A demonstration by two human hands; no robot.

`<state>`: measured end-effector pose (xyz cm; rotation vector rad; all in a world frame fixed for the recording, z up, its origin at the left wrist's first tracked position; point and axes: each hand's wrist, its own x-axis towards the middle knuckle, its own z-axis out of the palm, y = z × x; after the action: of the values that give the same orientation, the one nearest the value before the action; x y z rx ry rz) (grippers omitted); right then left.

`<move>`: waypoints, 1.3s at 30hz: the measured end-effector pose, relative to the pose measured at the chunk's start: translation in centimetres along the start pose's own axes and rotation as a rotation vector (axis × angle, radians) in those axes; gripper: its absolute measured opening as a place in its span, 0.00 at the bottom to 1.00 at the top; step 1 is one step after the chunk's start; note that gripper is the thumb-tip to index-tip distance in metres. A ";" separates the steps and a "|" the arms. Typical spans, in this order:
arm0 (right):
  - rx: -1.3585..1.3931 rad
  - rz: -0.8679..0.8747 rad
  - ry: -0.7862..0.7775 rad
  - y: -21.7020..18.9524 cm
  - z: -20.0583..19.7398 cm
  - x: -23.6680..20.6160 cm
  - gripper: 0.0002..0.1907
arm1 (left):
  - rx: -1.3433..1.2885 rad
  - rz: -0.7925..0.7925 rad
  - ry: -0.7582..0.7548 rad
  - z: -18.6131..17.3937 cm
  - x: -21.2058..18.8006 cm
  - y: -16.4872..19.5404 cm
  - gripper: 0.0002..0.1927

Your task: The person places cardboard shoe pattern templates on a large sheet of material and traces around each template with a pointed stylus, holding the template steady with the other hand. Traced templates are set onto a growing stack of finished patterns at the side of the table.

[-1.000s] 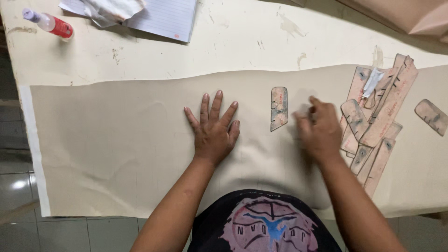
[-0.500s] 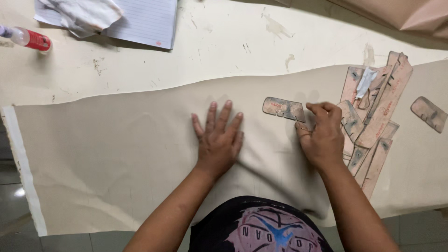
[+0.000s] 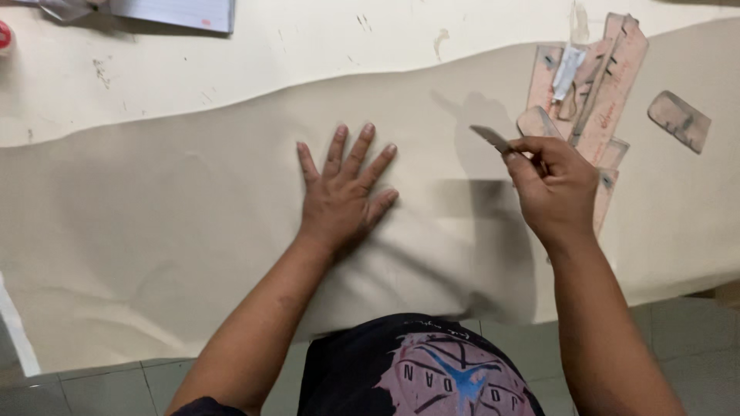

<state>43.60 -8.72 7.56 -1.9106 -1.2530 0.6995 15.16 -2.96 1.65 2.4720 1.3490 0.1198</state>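
My left hand (image 3: 341, 196) lies flat, fingers spread, on a long beige sheet of material (image 3: 154, 223) spread over the table. My right hand (image 3: 553, 189) is raised a little above the sheet and pinches a small flat cardboard pattern piece (image 3: 491, 139) by one end, seen nearly edge-on. Its shadow falls on the sheet just left of it. A pile of similar worn cardboard pattern pieces (image 3: 597, 85) lies just beyond and right of my right hand.
One single pattern piece (image 3: 678, 121) lies apart at the far right. A white notebook (image 3: 173, 11) and a red-capped bottle (image 3: 4, 35) sit at the top left on the stained white table (image 3: 308, 46). Tiled floor (image 3: 92, 389) shows below the table edge.
My right hand has lifted the pattern piece off the sheet, where it lay flat before. The left hand stays pressed on the sheet. The view has shifted right.
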 end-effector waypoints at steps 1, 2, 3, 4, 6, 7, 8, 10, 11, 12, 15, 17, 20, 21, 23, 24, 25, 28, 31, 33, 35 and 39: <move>0.009 -0.002 0.006 0.2 -0.8 -1.5 0.07 | -0.001 -0.003 -0.009 -0.4 -0.4 -0.4 0.34; 0.020 -0.007 0.010 0.2 -1.4 -3.0 0.07 | 0.000 -0.008 -0.016 -1.0 -0.9 -1.0 0.33; 0.033 -0.019 0.021 0.2 -1.9 -4.0 0.07 | 0.005 -0.010 -0.014 -1.4 -1.3 -1.7 0.33; 0.077 0.017 -0.005 0.1 -2.3 -4.7 0.09 | -0.002 -0.016 -0.011 -1.9 -1.8 -2.4 0.33; 0.166 0.096 -0.069 -0.1 -2.6 -5.8 0.12 | -0.017 -0.035 -0.015 -2.8 -2.9 -3.3 0.33; 0.209 0.100 -0.105 -0.3 -2.5 -5.9 0.12 | -0.030 -0.041 -0.001 -2.9 -3.1 -3.2 0.33; 0.254 0.104 -0.143 -0.6 -2.3 -5.9 0.12 | -0.042 -0.048 0.011 -3.0 -3.3 -3.2 0.33; 0.196 0.108 -0.189 -1.1 -1.3 -5.2 0.11 | -0.071 -0.084 0.017 -3.0 -3.4 -3.0 0.32; 0.094 0.101 -0.193 -1.4 -0.5 -4.4 0.10 | -0.087 -0.111 0.017 -2.9 -3.0 -2.7 0.32; -0.008 0.100 -0.202 -1.8 0.4 -3.7 0.10 | -0.105 -0.141 0.011 -2.7 -2.9 -2.3 0.32; -0.037 0.074 -0.243 -3.0 3.4 -0.7 0.14 | -0.157 -0.165 0.113 -2.4 -2.5 -1.9 0.26; -0.031 0.118 -0.289 -3.8 5.5 1.3 0.18 | -0.188 -0.185 0.146 -2.3 -2.3 -2.0 0.23; -0.107 0.087 -0.372 -4.8 7.7 3.4 0.20 | -0.220 -0.196 0.172 -2.4 -2.1 -2.6 0.20; -0.147 0.059 -0.401 -5.1 8.3 4.0 0.19 | -0.230 -0.196 0.178 -2.4 -1.9 -2.8 0.19; -0.274 -0.072 -0.370 -5.2 9.0 4.2 0.17 | -0.244 -0.214 0.166 -2.3 -1.7 -3.2 0.19; -0.336 -0.140 -0.352 -5.3 9.2 4.1 0.16 | -0.250 -0.220 0.161 -2.2 -1.5 -3.2 0.19; -0.351 -0.163 -0.344 -5.1 9.3 4.1 0.15 | -0.255 -0.194 0.164 -2.1 -1.3 -3.2 0.19; -0.377 -0.174 -0.363 -4.5 8.5 4.0 0.16 | -0.266 -0.110 0.164 -1.5 -0.6 -2.7 0.18; -0.368 -0.104 -0.443 -3.9 7.9 3.9 0.21 | -0.256 -0.041 0.167 -0.7 0.3 -2.1 0.19; -0.367 -0.098 -0.466 -3.8 7.8 4.1 0.22 | -0.226 -0.034 0.176 -0.5 0.7 -2.0 0.21; -0.383 -0.077 -0.481 -3.9 8.1 4.1 0.27 | -0.248 -0.048 0.152 -0.4 0.9 -2.1 0.21; -0.412 -0.015 -0.489 -4.3 8.3 4.0 0.33 | -0.236 -0.045 0.138 -0.4 1.1 -2.2 0.21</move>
<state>36.51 -1.61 6.01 -2.1235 -1.8272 1.0028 13.94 -0.86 1.24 2.2699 1.3583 0.4215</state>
